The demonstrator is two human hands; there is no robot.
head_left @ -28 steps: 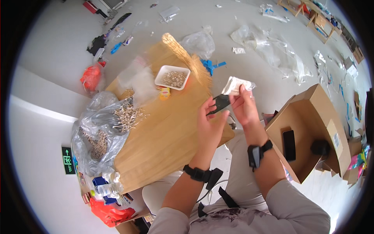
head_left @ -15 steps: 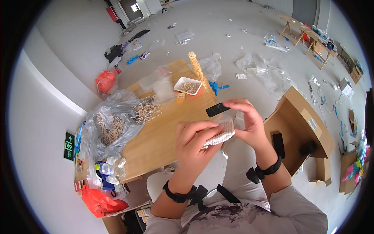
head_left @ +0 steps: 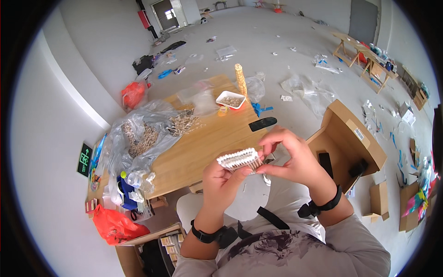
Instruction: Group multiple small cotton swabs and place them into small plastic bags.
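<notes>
A clear pack of cotton swabs [head_left: 237,159] is raised in front of me, above the table's near right edge. Its rows of white tips face up and to the left. My left hand [head_left: 220,184] is wrapped round the pack from below, with the thumb along its near side. The thumb and fingers of my right hand [head_left: 287,152] pinch the clear right-hand end of the pack, where the film looks crumpled. Whether that end is sealed or torn, I cannot tell. A black flat object [head_left: 262,124] lies at the table's right edge, just beyond my right hand.
Loose swabs [head_left: 184,123] lie on the wooden table [head_left: 180,159] beside a grey plastic bag [head_left: 159,117] holding more. A white tray [head_left: 230,99] of swabs stands at the far end. An open cardboard box [head_left: 344,138] is at my right; a red bag [head_left: 117,226] lies near left.
The swab pack has moved left and turned, so its white tips face up-left instead of down. My left hand has rolled under it, and my right thumb and fingers have closed on its end.
</notes>
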